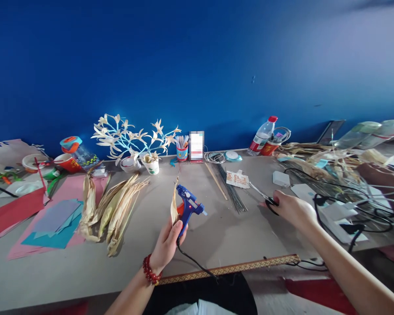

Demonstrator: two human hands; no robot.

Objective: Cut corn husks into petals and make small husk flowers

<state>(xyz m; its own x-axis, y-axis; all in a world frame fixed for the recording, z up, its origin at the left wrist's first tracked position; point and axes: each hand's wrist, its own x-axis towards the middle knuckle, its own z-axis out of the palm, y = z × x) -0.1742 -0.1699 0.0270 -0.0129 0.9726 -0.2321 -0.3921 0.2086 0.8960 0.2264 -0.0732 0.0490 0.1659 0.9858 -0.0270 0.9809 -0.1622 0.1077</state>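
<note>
My left hand (167,245), with a red bead bracelet at the wrist, is closed around the handle of a blue hot glue gun (188,206) and a dried corn husk strip (174,204) that stands upright beside the gun. The gun's black cord (193,261) trails toward the table's front edge. My right hand (290,208) reaches out to the right and rests closed on the black handles of a pair of scissors (265,197) lying on the table, blades pointing left toward a small printed packet (237,179).
A pile of corn husks (113,210) and coloured paper sheets (52,221) lie at left. Along the blue wall stand a husk-flower branch in a cup (150,164), a pencil cup (182,152), a water bottle (262,135) and wire coils (216,156). Thin wires (231,190) and tangled cables (354,210) lie right.
</note>
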